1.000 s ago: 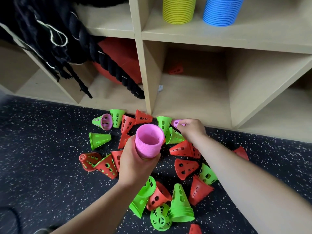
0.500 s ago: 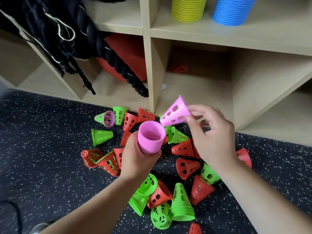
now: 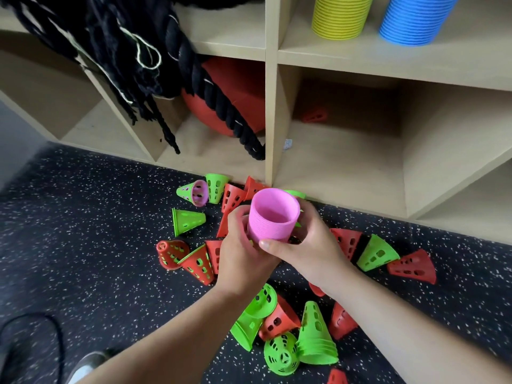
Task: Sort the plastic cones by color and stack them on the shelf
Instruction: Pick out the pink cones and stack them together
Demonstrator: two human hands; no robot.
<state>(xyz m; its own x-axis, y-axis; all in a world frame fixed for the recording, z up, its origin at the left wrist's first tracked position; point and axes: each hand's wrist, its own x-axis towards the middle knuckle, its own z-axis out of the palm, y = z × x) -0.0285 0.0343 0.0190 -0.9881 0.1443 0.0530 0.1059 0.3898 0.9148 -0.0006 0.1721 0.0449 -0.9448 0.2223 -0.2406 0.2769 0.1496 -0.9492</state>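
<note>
Head view: left hand and right hand both curl round the pink cone stack, wide end facing the camera, over loose red and green cones on the floor. The stack's tip end is hidden behind the hands. Yellow stack and blue stack stand on the shelf, tops cut off.

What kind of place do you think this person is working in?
Most likely a gym or sports equipment store: a speckled rubber floor, a wooden cubby shelf holding a thick black rope and a red ball, and stacked training cones, the yellow stack and blue stack shelved, the pink stack held.
</note>
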